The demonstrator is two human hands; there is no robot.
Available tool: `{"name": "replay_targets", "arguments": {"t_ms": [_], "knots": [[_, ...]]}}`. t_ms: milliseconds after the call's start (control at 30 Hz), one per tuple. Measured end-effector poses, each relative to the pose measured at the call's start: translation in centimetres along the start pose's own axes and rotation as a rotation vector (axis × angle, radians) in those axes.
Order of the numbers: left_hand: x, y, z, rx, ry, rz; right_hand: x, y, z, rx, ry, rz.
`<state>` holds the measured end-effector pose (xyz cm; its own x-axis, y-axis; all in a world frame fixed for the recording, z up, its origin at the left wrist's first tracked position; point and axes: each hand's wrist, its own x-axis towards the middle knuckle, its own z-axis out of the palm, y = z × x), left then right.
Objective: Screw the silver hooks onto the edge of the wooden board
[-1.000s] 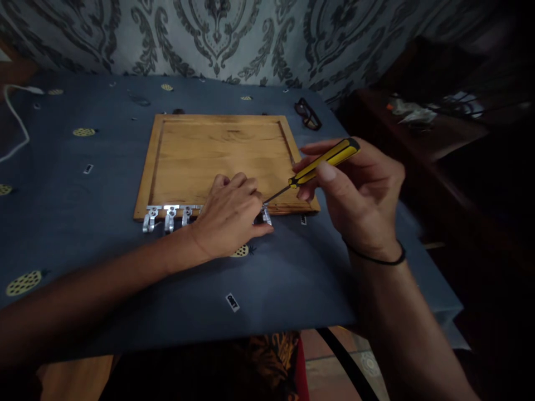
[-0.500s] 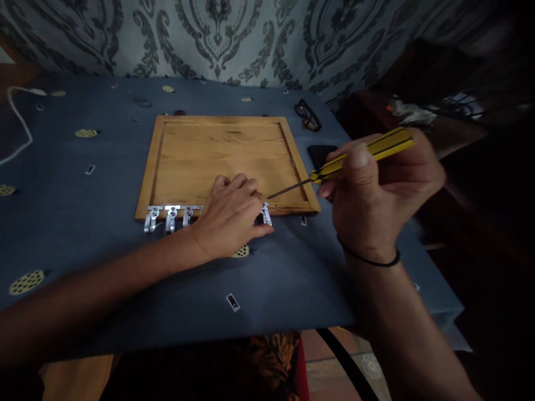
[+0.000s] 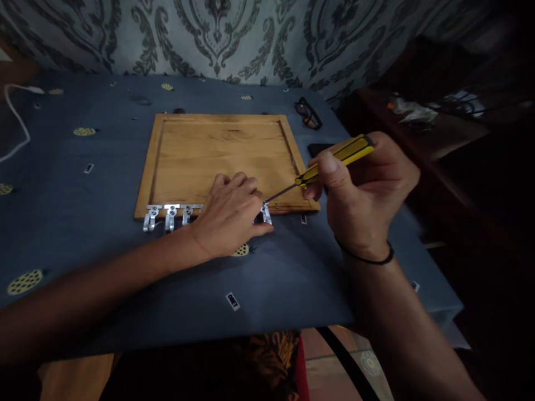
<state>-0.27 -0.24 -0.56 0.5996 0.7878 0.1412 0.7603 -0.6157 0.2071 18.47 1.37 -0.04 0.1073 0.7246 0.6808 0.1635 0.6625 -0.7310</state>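
A framed wooden board (image 3: pixel 221 150) lies flat on the cloth-covered table. Along its near edge runs a silver metal hook rail (image 3: pixel 171 210) with several hooks hanging over the side. My left hand (image 3: pixel 232 214) is closed over the rail's right part, fingers curled on the board and thumb below, hiding its middle. In my right hand (image 3: pixel 361 192) is a screwdriver (image 3: pixel 334 161) with a yellow and black handle, gripped between thumb and fingers. Its tip meets the rail's right end beside my left fingers; whether a screw sits there is too small to tell.
Black-framed glasses (image 3: pixel 308 113) and a dark flat object (image 3: pixel 320 149) lie right of the board. A white cable (image 3: pixel 19 120) runs along the table's left side. Farther right, a dark surface holds a crumpled clear plastic bag (image 3: pixel 413 112).
My right hand has moved left and slightly down, bringing the screwdriver tip from just above the board onto the rail's right end. My left hand stays in place.
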Motion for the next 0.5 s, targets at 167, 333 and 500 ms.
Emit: {"name": "replay_targets", "arguments": {"t_ms": [167,333,500], "knots": [[-0.1,-0.1,0.2,0.015,0.031,0.011,0.2,0.0,-0.1,0.02,-0.063,0.048],[-0.1,-0.2,0.4,0.031,0.056,0.025,0.4,-0.3,-1.1,0.058,-0.189,0.085],[0.0,-0.2,0.4,0.023,0.055,0.027,0.4,-1.1,-1.0,0.018,-0.197,0.065]]}}
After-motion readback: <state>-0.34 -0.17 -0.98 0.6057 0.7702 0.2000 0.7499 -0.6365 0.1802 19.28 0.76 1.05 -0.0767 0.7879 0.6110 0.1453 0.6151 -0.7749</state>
